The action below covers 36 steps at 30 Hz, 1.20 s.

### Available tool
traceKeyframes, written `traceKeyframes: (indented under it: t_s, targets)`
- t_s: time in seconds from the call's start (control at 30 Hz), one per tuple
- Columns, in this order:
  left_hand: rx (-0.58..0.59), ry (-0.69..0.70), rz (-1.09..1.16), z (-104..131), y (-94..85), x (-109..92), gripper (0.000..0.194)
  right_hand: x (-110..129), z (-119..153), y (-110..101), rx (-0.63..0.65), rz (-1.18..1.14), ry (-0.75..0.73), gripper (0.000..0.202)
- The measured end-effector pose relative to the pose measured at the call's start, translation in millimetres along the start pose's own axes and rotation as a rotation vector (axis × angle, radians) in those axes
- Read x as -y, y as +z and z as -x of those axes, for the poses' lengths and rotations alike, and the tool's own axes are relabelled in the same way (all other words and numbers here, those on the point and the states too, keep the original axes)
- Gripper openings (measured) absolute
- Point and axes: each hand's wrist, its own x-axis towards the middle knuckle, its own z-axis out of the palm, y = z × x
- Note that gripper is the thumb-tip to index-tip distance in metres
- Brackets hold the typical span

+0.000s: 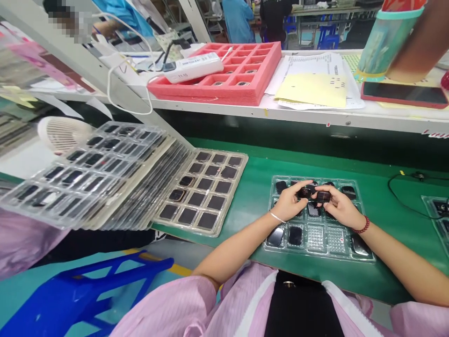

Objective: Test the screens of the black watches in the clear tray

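Above the clear plastic compartment tray (317,236) on the green tabletop (252,192), the left hand (289,203) and right hand (338,206) each grasp a small dark rectangular part (306,191).

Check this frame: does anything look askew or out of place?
The stack of clear trays at left is fanned out and slumped rather than squared. Otherwise nothing stands out: left hand and right hand each hold a dark part over the tray.

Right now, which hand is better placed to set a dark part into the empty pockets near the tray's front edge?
Probably the right hand: it holds a small dark part above the clear tray, and the empty pockets lie just below it. The left hand holds another part farther left.
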Motion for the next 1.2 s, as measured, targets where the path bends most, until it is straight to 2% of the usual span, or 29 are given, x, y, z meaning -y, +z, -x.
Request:
traceKeyframes:
  t_s: [0.13,0.3,0.37,0.47,0.57,0.67,0.83,0.93,1.1,1.2]
  targets:
    - [-0.026,0.049,0.009,0,-0.2,0,0.049,-1,0,-3,0.011,0.022,0.046,0.04]
    - [-0.011,-0.015,0.042,0,-3.3,-8,0.067,-1,0,-5,0.033,0.023,0.048,0.039]
    - [-0.005,-0.025,0.223,-2,-9.2,-13,0.072,0,-1,-6,0.039,0.027,0.047,0.038]
    - [0.044,-0.063,0.613,-6,-22.4,-20,0.076,0,-1,-6,0.031,0.035,0.042,0.039]
    - [0.038,-0.084,0.755,-9,-31.2,-19,0.075,-2,-2,-6,0.021,0.036,0.021,0.04]
    - [0.012,-0.07,0.633,-11,-27.5,-11,0.079,-5,-3,-7,0.021,0.032,0.001,0.04]
    - [0.066,0.03,0.381,-12,-12.0,4,0.079,-8,-4,-7,0.015,0.022,-0.045,0.042]
    - [0.052,0.047,0.257,-11,-8.5,7,0.07,-8,-3,-8,0.016,0.023,-0.052,0.041]
    - [-0.02,0.099,0.144,-9,-6.3,6,0.042,-10,-2,-11,0.009,0.051,-0.049,0.035]
    - [-0.04,0.119,0.088,-7,-5.5,5,0.045,-14,-2,-13,0.005,0.065,-0.026,0.03]
